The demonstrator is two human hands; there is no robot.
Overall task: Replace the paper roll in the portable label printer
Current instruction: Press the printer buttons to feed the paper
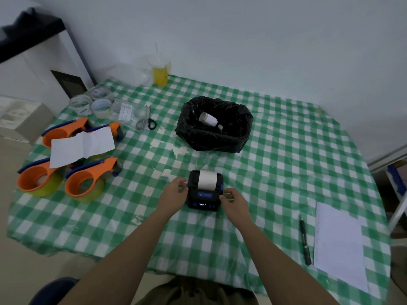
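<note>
A small black label printer (pixel 203 198) with blue buttons and a lit display stands on the green checked tablecloth (pixel 275 172). White paper (pixel 207 179) runs over its top from the roll inside. My left hand (pixel 175 192) grips the printer's left side with fingers bent around it. On the opposite side, my right hand (pixel 233 200) touches the printer near a blue latch. A white paper core (pixel 208 118) lies inside the black bag (pixel 214 125) farther back.
Several orange tape dispensers (pixel 86 181) with a white sheet (pixel 81 146) over them sit at the left. Tape rolls (pixel 100 106) and scissors (pixel 149 122) lie behind them. A yellow drink cup (pixel 160 73) stands at the back. A pen (pixel 305 241) and paper (pixel 339 245) lie right.
</note>
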